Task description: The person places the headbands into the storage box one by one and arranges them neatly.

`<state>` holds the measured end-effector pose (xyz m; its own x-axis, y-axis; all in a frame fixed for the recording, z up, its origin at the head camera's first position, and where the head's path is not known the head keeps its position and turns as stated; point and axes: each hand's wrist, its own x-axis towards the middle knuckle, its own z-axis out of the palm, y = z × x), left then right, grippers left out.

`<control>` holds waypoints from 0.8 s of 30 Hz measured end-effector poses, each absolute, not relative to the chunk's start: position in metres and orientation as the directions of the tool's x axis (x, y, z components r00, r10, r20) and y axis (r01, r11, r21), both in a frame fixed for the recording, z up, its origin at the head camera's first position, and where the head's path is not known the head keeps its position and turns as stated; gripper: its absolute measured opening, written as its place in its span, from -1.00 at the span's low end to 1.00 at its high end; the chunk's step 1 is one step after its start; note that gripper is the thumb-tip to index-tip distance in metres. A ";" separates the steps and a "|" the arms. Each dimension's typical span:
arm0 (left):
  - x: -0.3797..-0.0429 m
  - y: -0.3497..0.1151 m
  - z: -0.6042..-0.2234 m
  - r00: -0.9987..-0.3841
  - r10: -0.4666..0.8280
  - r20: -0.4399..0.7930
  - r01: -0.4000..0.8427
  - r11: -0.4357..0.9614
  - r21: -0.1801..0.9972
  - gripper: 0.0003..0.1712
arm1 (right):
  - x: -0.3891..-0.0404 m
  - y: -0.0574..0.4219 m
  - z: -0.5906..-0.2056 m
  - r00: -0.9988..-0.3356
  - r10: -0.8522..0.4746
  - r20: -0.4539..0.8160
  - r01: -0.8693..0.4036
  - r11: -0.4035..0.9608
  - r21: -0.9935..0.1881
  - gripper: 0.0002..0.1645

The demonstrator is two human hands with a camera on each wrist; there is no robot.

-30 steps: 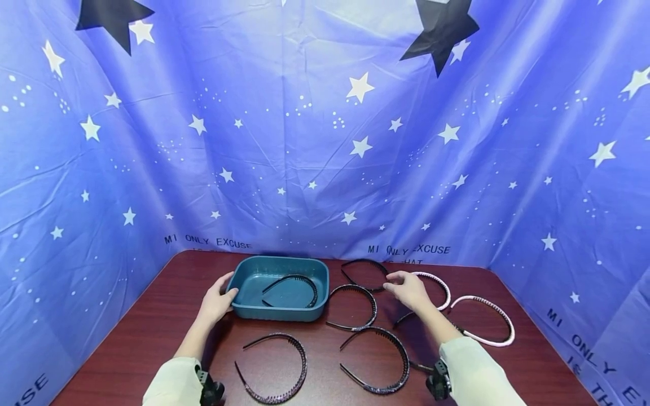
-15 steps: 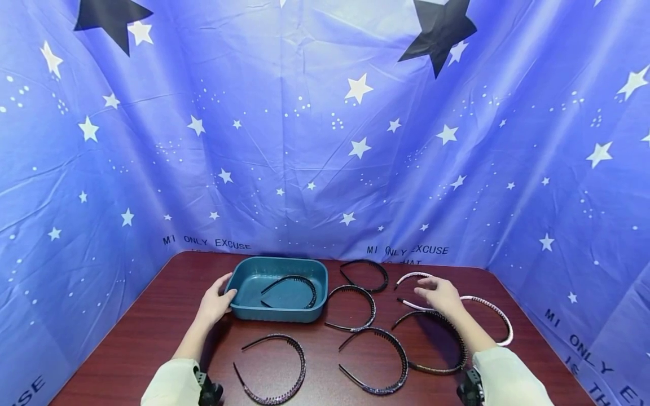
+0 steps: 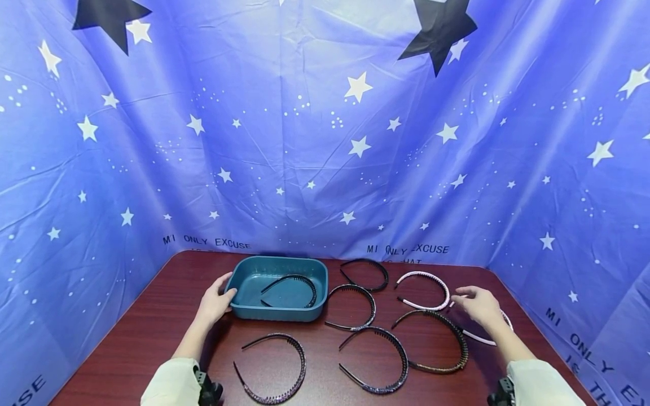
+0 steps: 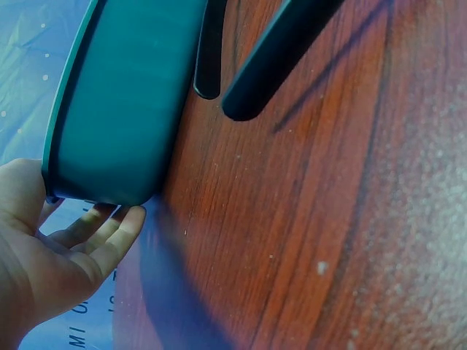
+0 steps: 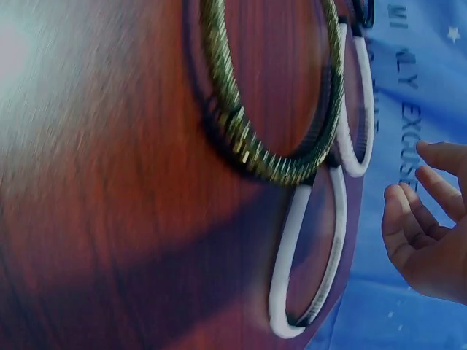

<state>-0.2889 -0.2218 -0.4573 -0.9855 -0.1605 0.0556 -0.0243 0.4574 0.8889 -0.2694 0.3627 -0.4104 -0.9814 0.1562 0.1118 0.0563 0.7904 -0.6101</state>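
With the left hand (image 3: 215,301), I grip the left end of the tray (image 3: 279,314) between thumb and fingers. The right hand (image 3: 477,307) hovers at the white headband (image 5: 289,251) farthest to the right of the tray; its thumb and fingertips stand apart, holding nothing. To pick up this headband, I advise pinching its outer curve, on the side away from the tray, and lifting before pulling: one end appears to lie against the gold headband (image 5: 281,169), which could be dragged along.

Facing you, a creased violet-blue fabric backdrop (image 3: 304,141), printed with white stars (image 3: 358,88), large black stars (image 3: 443,28) and black capital lettering (image 3: 233,243), hangs behind a reddish-brown wood-grain table (image 3: 322,355).
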 end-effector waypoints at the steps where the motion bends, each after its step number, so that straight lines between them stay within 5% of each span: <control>1: -0.289 -0.222 -0.457 -0.986 -0.160 0.056 -0.025 0.460 0.888 -0.40 | -0.268 0.367 -0.411 -0.981 0.159 0.113 0.061 0.802 -0.595 -0.49; 24: -0.290 -0.222 -0.458 -0.985 -0.165 0.055 -0.027 0.458 0.889 -0.40 | -0.243 0.421 -0.426 -0.991 -0.044 0.123 -0.088 0.922 -0.377 -0.63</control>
